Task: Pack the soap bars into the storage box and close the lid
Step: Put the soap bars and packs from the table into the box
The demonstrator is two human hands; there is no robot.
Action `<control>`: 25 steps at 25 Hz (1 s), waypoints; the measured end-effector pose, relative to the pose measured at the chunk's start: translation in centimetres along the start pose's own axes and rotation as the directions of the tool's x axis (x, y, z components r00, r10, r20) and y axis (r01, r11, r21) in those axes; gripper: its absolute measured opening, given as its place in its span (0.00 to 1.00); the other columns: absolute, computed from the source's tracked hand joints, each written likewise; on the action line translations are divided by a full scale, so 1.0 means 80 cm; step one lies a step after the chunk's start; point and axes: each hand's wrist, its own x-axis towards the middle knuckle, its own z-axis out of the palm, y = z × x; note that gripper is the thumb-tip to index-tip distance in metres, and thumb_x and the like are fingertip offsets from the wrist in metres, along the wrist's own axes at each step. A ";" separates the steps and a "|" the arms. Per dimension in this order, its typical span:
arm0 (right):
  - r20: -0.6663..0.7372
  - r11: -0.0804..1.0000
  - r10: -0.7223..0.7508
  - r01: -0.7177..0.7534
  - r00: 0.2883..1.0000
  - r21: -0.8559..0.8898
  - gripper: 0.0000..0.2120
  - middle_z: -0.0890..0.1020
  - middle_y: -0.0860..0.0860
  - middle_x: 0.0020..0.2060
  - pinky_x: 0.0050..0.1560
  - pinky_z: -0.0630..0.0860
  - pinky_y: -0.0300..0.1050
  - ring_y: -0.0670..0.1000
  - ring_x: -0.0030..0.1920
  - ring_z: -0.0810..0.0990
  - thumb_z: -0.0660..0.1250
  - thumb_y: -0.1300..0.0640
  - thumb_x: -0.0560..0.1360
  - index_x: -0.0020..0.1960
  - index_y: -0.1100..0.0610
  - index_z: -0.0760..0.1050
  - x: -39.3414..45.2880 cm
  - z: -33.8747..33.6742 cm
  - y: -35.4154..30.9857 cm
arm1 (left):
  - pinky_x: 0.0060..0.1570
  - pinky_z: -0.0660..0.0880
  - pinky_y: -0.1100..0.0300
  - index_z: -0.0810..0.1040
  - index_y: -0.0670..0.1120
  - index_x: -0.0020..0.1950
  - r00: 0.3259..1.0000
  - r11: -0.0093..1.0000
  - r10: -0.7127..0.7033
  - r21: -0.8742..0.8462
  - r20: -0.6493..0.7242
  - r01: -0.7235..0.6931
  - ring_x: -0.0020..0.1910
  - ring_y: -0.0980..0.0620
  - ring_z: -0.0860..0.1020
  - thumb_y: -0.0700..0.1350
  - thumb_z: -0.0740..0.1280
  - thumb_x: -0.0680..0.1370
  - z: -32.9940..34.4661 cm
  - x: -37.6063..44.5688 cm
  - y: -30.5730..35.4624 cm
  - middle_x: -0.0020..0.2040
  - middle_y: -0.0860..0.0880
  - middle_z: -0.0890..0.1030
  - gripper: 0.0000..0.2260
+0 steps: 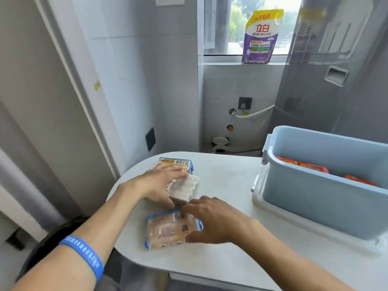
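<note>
Near soap pack: a blue-edged, clear-wrapped soap pack (168,229) lay flat on the counter (226,181), its long axis running left to right, barcode at the far edge and printed back facing up; the bars showed pale peach through glossy film.
Middle soap pack: a clear crinkled soap bundle (185,189) of whitish bars lay just beyond it, long axis angled from near-left to far-right.
Far soap pack: a third blue-trimmed pack (178,163) sat behind the left hand, barcode up, long axis roughly left to right — mostly hidden, so its full outline was unclear.
Left hand: the left hand (161,183) rested palm down on the clear bundle, fingers together over its top and thumb at its near end, apparently gripping it.
Right hand: the right hand (212,219) lay over the right end of the near pack, fingers loosely spread and curved, thumb at the near edge; not closed around it.
Storage box: a pale blue, smooth plastic storage box (315,196) — rectangular, rounded corners — stood open at the right, long axis running away to the right, with orange-red packets (310,165) inside.
Lid: a grey-white lid (273,208) seemed to lie under the box.
Counter: matte light grey, rounded end.
Wrist: a blue silicone wristband (86,256) on the left forearm.
</note>
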 end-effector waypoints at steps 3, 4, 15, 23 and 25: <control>-0.013 0.998 0.054 -0.054 0.998 -0.045 0.34 0.73 0.47 0.65 0.52 0.71 0.53 0.58 0.56 0.74 0.69 0.36 0.67 0.67 0.51 0.67 0.014 0.042 -0.006 | 0.70 0.61 0.50 0.58 0.57 0.77 0.998 0.986 -0.006 0.164 -0.056 0.015 0.74 0.49 0.59 0.62 0.77 0.60 0.011 0.012 -0.005 0.76 0.55 0.63 0.49; -0.053 0.995 0.080 -0.083 0.995 -0.059 0.34 0.73 0.47 0.64 0.53 0.69 0.52 0.57 0.55 0.74 0.68 0.34 0.66 0.65 0.51 0.68 0.018 0.046 -0.007 | 0.67 0.65 0.50 0.61 0.55 0.75 0.997 0.980 -0.019 0.194 -0.081 0.034 0.70 0.47 0.64 0.61 0.77 0.58 0.013 0.016 -0.003 0.72 0.52 0.67 0.49; -0.033 0.168 0.221 -0.005 0.975 0.986 0.28 0.85 0.51 0.47 0.45 0.74 0.44 0.50 0.47 0.80 0.69 0.32 0.67 0.54 0.54 0.83 -0.081 -0.043 0.054 | 0.49 0.75 0.53 0.83 0.48 0.53 0.971 0.249 -0.225 -0.968 -0.085 -0.027 0.47 0.45 0.81 0.51 0.78 0.60 -0.022 -0.008 0.008 0.49 0.44 0.84 0.22; -0.183 -0.178 0.576 0.341 0.797 0.923 0.25 0.82 0.64 0.58 0.40 0.80 0.49 0.62 0.54 0.82 0.66 0.49 0.73 0.66 0.60 0.75 -0.146 -0.149 0.101 | 0.40 0.79 0.54 0.78 0.38 0.58 0.995 -0.186 0.001 -0.978 -0.100 -0.098 0.40 0.43 0.80 0.51 0.77 0.65 -0.101 0.024 0.172 0.47 0.38 0.79 0.27; -0.144 -0.087 0.718 0.293 0.681 0.952 0.17 0.85 0.63 0.53 0.34 0.74 0.47 0.60 0.48 0.83 0.64 0.55 0.73 0.60 0.60 0.77 -0.171 -0.167 0.124 | 0.42 0.79 0.52 0.81 0.39 0.54 0.989 -0.092 -0.023 -0.985 -0.144 -0.146 0.42 0.43 0.83 0.53 0.79 0.62 -0.126 0.045 0.224 0.47 0.40 0.83 0.27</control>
